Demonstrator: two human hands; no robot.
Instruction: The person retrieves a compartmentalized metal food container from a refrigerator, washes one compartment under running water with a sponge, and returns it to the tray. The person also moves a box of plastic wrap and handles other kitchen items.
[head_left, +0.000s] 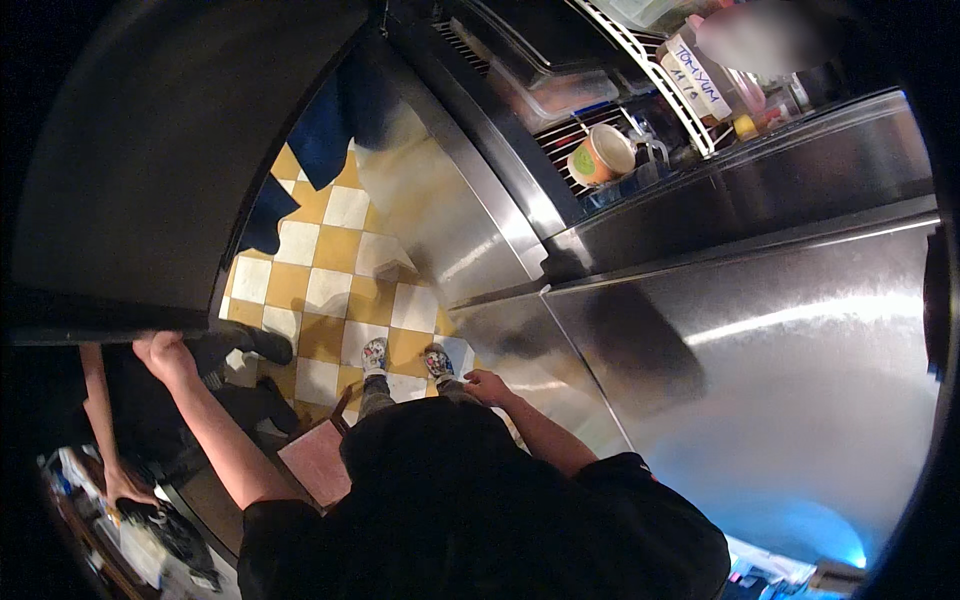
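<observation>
My left hand (163, 355) is closed at the lower edge of a large dark door panel (142, 165), which swings out at the upper left; its fingertips are partly hidden behind the edge. My right hand (487, 388) hangs low by my right leg, fingers loosely apart, with nothing visible in it. It is nearest to the brushed stainless-steel front (517, 352) of a refrigerator. Above that front, the open compartment has wire shelves. On one stands a paper cup (602, 156). Behind it lies a clear plastic container (562, 101); a handwritten label (694, 79) marks another tub.
A closed steel door (810, 330) spans the right. Below me is a yellow-and-white checkered floor (315, 277). A reddish seat (319, 461) stands by my left leg. Another person's hand (127, 484) touches a dark bag (176, 536) at lower left.
</observation>
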